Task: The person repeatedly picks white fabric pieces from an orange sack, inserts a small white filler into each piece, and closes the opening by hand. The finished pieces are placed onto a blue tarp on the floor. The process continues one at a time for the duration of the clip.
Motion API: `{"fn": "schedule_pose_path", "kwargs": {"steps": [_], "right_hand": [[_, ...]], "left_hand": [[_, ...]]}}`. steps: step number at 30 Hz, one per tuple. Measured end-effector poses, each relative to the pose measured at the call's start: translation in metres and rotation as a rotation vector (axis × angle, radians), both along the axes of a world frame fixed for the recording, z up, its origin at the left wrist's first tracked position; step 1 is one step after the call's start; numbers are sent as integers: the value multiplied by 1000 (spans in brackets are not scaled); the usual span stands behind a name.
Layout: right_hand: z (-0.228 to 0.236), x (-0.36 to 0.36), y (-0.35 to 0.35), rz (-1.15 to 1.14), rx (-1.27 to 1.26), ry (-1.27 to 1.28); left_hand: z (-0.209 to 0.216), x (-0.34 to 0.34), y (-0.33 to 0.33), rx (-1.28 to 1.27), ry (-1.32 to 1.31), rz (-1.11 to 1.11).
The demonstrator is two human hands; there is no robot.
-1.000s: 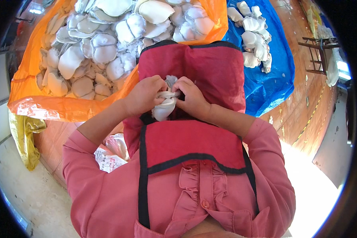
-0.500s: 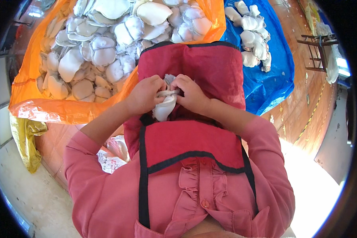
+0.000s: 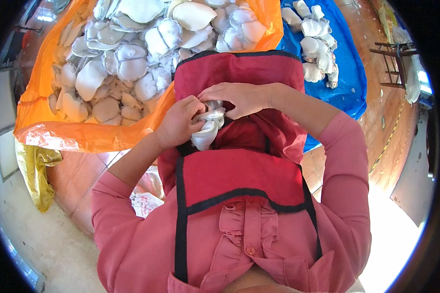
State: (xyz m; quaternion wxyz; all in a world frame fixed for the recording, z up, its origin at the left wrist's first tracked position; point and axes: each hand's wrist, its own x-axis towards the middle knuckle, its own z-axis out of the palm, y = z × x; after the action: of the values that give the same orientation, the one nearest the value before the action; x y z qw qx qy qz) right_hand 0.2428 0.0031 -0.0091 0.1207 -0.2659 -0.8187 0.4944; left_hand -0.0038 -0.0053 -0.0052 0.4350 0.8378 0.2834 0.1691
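With our left hand [image 3: 178, 122] we pinch a white piece [image 3: 206, 136] above the lap of our red apron [image 3: 239, 176]; our right hand [image 3: 247, 97] curves over its upper end, and we cannot tell whether those fingers grip. Beyond lie heaped white pads [image 3: 132, 61] on an orange sheet [image 3: 83, 139], with white bundles [image 3: 320, 49] on a blue sheet [image 3: 349, 95] to the right.

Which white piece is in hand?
The white piece pinched in the left hand, right hand arched over its top. The other white pieces lie piled on the orange plastic or blue plastic.
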Motion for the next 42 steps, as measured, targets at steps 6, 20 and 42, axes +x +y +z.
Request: {"fn": "schedule_pose_path", "kwargs": {"steps": [6, 20, 42], "right_hand": [[3, -11, -1, 17, 46, -125], [-16, -17, -36, -379, 102, -172], [5, -23, -32, -236, -131, -47]], "left_hand": [[0, -1, -3, -75, 9, 5], [-14, 8, -5, -130, -56, -41], [10, -18, 22, -313, -53, -228]]}}
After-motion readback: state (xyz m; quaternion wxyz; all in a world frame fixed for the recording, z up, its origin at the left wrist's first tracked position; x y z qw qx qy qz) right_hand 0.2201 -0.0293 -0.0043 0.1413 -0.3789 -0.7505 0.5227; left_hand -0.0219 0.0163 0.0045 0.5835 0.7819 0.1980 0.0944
